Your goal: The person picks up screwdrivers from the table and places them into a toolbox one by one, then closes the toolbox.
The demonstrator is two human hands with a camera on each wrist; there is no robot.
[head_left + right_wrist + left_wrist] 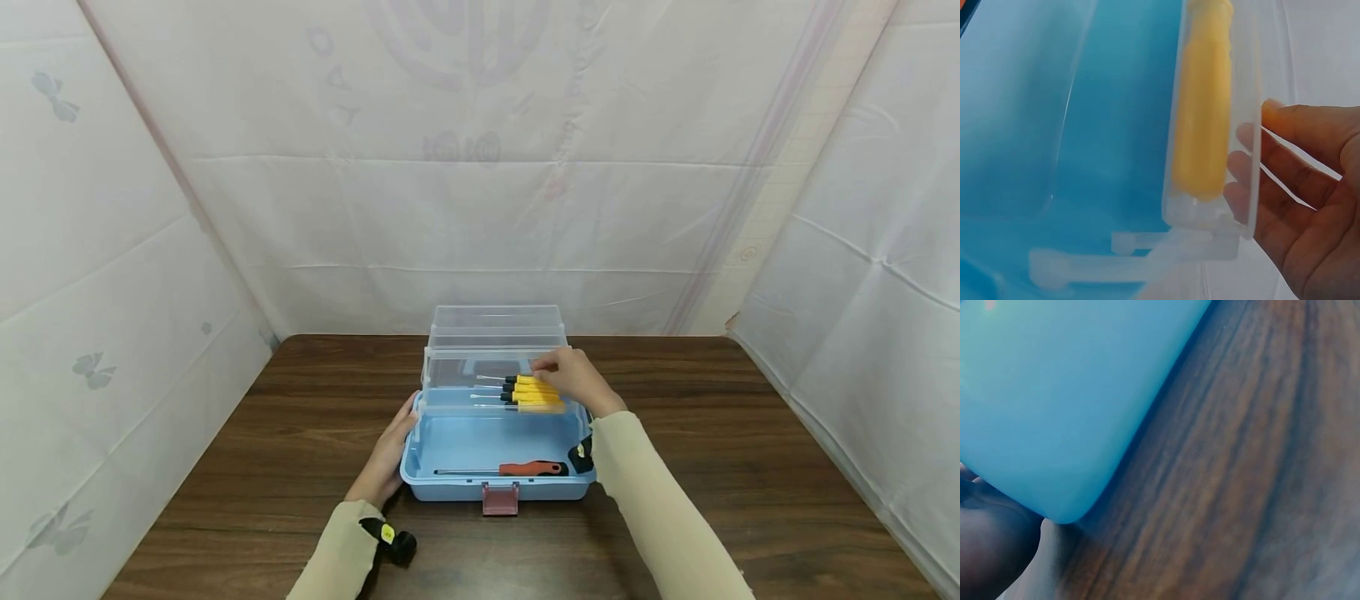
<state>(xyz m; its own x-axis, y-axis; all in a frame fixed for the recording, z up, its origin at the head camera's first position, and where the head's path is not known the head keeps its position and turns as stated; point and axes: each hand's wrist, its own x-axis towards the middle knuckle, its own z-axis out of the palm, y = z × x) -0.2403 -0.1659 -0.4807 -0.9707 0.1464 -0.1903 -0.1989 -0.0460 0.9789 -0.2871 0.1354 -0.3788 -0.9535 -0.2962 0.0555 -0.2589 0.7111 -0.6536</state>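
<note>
A light blue toolbox [480,492] stands on the table with its clear lid [497,317] raised at the back. A clear tray [450,408] is lifted above its rear part. Several yellow-and-black screwdrivers [536,397] lie side by side in this tray. My right hand [573,377] holds the tray's back edge at the right, near the handles; one yellow handle [1202,119] shows through the plastic. My left hand [390,454] rests along the box's left side, its fingers fairly straight. Most of that hand is out of the left wrist view. An orange-and-black screwdriver [532,468] lies inside the box along the front.
A pinkish latch [499,500] hangs down at the toolbox front. Brown wood-grain table [300,467] surrounds the box. White sheeting [480,217] rises behind the table and on both sides. Clear hinge arms [1097,265] link to the tray.
</note>
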